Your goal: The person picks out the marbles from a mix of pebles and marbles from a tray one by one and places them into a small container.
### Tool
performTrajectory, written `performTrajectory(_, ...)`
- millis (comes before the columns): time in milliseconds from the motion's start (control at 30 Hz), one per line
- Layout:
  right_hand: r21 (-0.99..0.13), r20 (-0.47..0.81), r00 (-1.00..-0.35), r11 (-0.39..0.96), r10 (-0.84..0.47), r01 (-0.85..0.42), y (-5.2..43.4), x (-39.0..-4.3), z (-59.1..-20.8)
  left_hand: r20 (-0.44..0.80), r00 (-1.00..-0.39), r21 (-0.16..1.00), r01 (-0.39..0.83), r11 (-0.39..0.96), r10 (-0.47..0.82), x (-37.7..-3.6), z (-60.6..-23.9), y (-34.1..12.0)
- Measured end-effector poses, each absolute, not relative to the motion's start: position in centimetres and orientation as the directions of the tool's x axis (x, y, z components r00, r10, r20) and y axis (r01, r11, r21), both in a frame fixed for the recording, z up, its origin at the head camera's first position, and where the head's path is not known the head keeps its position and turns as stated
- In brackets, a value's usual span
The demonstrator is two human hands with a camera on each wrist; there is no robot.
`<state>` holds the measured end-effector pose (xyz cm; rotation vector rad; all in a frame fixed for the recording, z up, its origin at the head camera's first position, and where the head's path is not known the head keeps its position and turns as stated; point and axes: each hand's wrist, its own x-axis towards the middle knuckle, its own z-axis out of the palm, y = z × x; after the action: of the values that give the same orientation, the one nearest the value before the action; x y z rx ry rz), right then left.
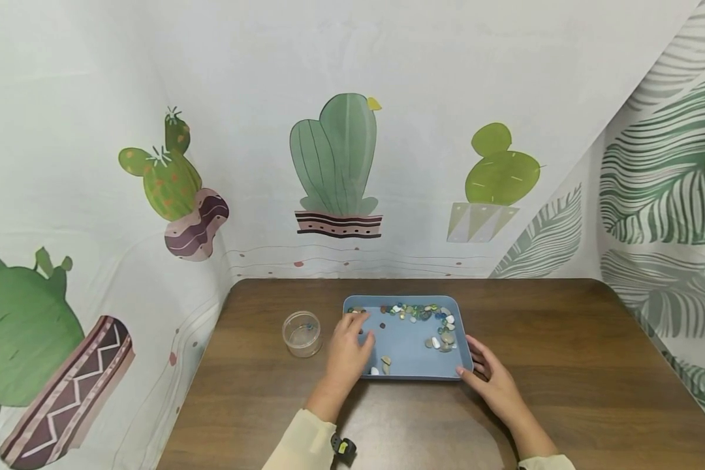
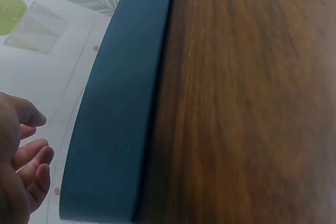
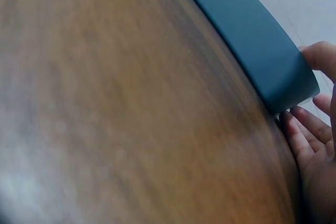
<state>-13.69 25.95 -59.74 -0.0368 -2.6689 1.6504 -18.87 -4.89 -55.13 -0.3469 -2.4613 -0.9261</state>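
A shallow blue tray (image 1: pixel 411 349) lies on the table with pebbles and glass stones in it. Most stones (image 1: pixel 414 312) line its far side and right end; a few pebbles (image 1: pixel 386 361) lie near the front left. My left hand (image 1: pixel 346 346) hovers over the tray's left end, fingers loosely bent; in the left wrist view nothing shows between the fingers (image 2: pixel 39 156). At the front right corner my right hand (image 1: pixel 496 378) holds the tray, thumb at the rim and fingers against the outer side, as the right wrist view also shows (image 3: pixel 315 129).
Left of the tray stands a round clear plastic container (image 1: pixel 301 334) with a small bluish piece inside. The brown wooden table (image 1: pixel 564 365) extends on both sides. A white cloth with printed cacti (image 1: pixel 341 156) hangs behind the table.
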Motion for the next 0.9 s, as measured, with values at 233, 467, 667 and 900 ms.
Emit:
performTrajectory(233,-0.895,-0.005,-1.0,0.446,0.021,0.014,25.9,-13.7,-59.6,0.455,-0.883,0.55,0.38,0.744,0.114,-19.4,-55.2,-3.6)
performTrajectory(467,-0.903,0.001,-1.0,0.429,0.013,0.005,25.8,-13.6,-59.3,0.452,-0.882,0.532,0.386,0.754,0.133,-20.3,-55.5,-2.7)
performTrajectory(667,-0.9,-0.005,-1.0,0.435,0.018,0.012,25.7,-13.6,-59.3,0.46,-0.875,0.513,0.401,0.759,0.152,-20.7,-55.5,-2.1)
performTrajectory(900,-0.908,-0.003,-1.0,0.419,0.016,0.009,25.7,-13.6,-59.2,0.378,-0.913,0.557,0.356,0.75,0.153,-21.5,-55.8,-1.5)
